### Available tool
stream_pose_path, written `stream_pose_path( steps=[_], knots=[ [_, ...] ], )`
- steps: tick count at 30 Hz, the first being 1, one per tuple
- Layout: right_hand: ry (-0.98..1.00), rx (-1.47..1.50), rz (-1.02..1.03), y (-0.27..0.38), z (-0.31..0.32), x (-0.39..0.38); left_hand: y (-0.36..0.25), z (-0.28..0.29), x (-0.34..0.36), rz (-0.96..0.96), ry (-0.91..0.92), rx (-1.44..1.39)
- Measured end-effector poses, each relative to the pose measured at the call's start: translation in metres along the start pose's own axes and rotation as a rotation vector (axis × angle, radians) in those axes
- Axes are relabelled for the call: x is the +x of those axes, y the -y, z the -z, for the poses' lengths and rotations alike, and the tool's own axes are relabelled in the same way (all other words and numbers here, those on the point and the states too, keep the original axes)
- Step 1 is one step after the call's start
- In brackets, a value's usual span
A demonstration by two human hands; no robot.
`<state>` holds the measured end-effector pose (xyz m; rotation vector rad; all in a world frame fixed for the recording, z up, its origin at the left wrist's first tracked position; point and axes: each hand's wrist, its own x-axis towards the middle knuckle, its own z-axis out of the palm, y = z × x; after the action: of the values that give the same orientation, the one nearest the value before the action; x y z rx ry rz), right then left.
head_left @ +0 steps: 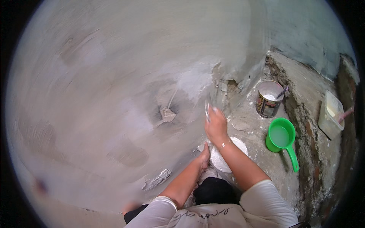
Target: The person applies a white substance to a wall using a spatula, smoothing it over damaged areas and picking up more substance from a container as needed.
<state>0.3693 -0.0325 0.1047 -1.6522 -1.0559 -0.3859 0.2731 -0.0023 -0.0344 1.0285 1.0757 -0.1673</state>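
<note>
My right hand [217, 124] is raised close to the plastered wall [125, 76], its fingers closed round a thin, pale, flat scraper [207, 110]. Motion smears that tool, so its full shape is unclear. Lower down, my left hand [205, 157] is at the left rim of a round container of white plaster [224, 159] and seems to grip it; its fingers are partly hidden. My right forearm crosses over the container and covers part of it. Ahead of my hands, the wall has a rough hole [167, 114] with a broken piece in it.
Right of my hands stands a paint tin [267, 105] with white residue and a brush handle inside. Nearer is a green dipper [280, 133] of cloudy liquid. A whitish tub [330, 117] holds a pink-handled tool, beyond a broken concrete ledge [294, 98]. Chipped plaster marks the wall corner [231, 84].
</note>
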Motion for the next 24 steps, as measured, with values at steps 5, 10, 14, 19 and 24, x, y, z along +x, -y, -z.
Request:
stream_pose_path(
  steps=[5,10,14,19,24],
  knots=[
    [-0.115,0.106,0.15,0.047,0.027,-0.008,0.038,0.035,0.075,-0.158,0.198,-0.023],
    [-0.154,-0.081,0.334,0.098,-0.014,0.011,0.023,0.02,0.035,-0.125,0.115,-0.072],
    [0.135,0.02,0.544,0.116,-0.027,-0.065,0.03,0.028,0.015,-0.149,-0.142,-0.148],
    [0.247,0.105,0.492,0.107,0.017,-0.081,0.033,0.029,0.022,-0.156,-0.147,-0.177],
    [-0.141,0.001,0.444,0.105,0.012,0.016,0.041,0.033,0.038,-0.151,0.107,-0.184]
  ],
)
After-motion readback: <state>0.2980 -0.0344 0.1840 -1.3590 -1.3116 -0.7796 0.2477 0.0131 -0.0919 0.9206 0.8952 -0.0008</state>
